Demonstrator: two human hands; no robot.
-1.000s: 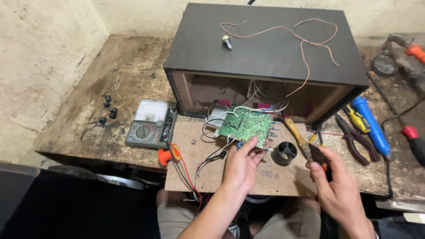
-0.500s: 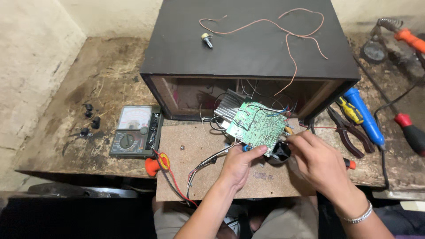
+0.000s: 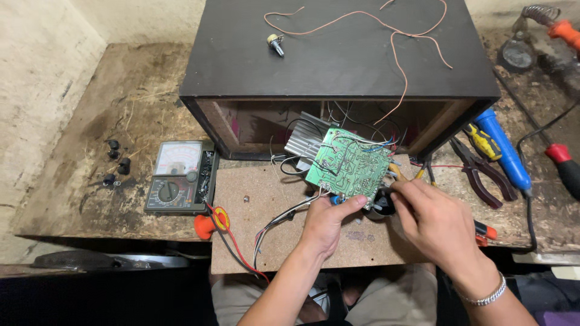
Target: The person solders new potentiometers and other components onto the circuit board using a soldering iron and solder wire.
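Observation:
My left hand (image 3: 327, 223) grips the near edge of a green circuit board (image 3: 348, 165), held tilted with its solder side up, in front of the open black cabinet (image 3: 338, 60). A finned heat sink (image 3: 305, 143) and several thin wires hang from the board into the cabinet. My right hand (image 3: 430, 222) rests at the board's right corner, fingertips on a small dark round part (image 3: 380, 207) and near a yellow-handled tool (image 3: 394, 172). Whether it grips either is hidden.
An analog multimeter (image 3: 179, 178) with red and black leads lies left on the fibreboard panel. Pliers (image 3: 483, 175), a blue tool (image 3: 504, 151) and red-handled screwdrivers (image 3: 562, 166) lie right. Black knobs (image 3: 116, 163) sit far left. A loose wire and a potentiometer (image 3: 275, 44) rest on the cabinet top.
My right hand has moved up and left from the bench edge to the board's right corner. The board stays in my left hand. The camera has shifted closer.

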